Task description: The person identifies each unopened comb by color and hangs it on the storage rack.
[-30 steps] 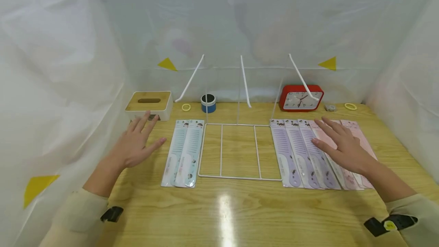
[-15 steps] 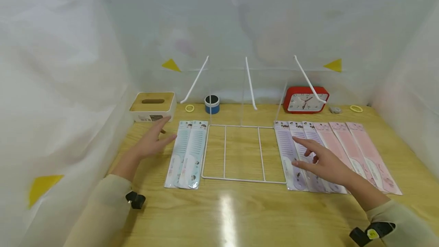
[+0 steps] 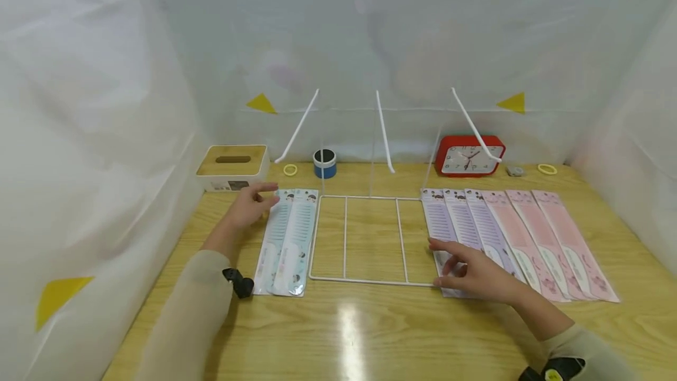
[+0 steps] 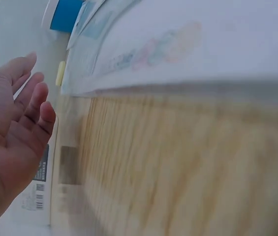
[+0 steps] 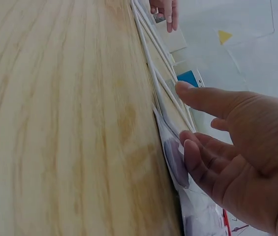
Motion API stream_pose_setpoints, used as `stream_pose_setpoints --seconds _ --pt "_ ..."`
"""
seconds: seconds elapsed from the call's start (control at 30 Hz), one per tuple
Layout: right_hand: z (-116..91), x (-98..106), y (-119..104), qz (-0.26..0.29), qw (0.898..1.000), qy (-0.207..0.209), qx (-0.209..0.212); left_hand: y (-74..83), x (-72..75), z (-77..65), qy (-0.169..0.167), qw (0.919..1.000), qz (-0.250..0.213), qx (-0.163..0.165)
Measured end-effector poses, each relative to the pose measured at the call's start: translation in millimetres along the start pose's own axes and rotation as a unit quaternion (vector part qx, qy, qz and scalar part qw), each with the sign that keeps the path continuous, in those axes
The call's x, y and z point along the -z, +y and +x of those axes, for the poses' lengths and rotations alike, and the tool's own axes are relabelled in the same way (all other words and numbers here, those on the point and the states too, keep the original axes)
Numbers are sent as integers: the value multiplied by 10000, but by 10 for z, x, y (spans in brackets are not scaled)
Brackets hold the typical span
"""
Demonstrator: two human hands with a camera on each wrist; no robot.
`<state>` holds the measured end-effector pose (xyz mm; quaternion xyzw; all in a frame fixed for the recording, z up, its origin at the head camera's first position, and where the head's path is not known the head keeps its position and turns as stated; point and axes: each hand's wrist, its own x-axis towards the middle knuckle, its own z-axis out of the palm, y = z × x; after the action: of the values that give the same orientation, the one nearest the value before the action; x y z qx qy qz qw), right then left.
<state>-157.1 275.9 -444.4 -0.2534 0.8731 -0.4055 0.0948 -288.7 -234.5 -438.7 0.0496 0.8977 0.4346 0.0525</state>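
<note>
In the head view my left hand [image 3: 250, 204] is at the upper left edge of two packaged light-blue combs [image 3: 298, 237], fingertips overlapping the nearer corner. Nothing lies between its fingers in the left wrist view. My right hand [image 3: 476, 274] hovers over the lower ends of the packaged purple combs [image 3: 438, 216], partly hiding them. Its thumb and forefinger are spread around the front right corner of the white wire rack [image 3: 370, 281], holding nothing. Beyond that hand lie packaged pink combs [image 3: 568, 240] in an overlapping row. Three prongs of the rack, including a middle one [image 3: 384, 134], point toward me.
Along the back are a tissue box [image 3: 233, 166], a blue jar [image 3: 325, 164] and a red alarm clock [image 3: 469, 157]. Two yellow rings, one at left [image 3: 290, 170] and one at right [image 3: 547, 169], flank them, with a small grey item [image 3: 515, 171]. White sheeting encloses the table.
My left hand has moved right, from beside the tissue box to the blue combs. My right hand has come left and nearer, off the pink combs, its fingers now more bent. The combs stay put.
</note>
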Motion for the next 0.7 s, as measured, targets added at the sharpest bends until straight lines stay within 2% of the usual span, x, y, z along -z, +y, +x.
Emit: stream_pose_setpoints --seconds 0.17,0.3,0.47,0.7 --pt "-34 -46 36 82 9998 170 112 -87 -7 125 2 9998 -155 123" --pt "-48 -71 64 173 9996 216 -53 -148 17 145 -75 9995 -141 259" --pt "-65 -92 98 434 9979 335 -341 -158 19 181 -133 9998 87 135" --pt "-48 -155 127 791 9950 547 -287 -144 45 223 -353 9975 527 -308"
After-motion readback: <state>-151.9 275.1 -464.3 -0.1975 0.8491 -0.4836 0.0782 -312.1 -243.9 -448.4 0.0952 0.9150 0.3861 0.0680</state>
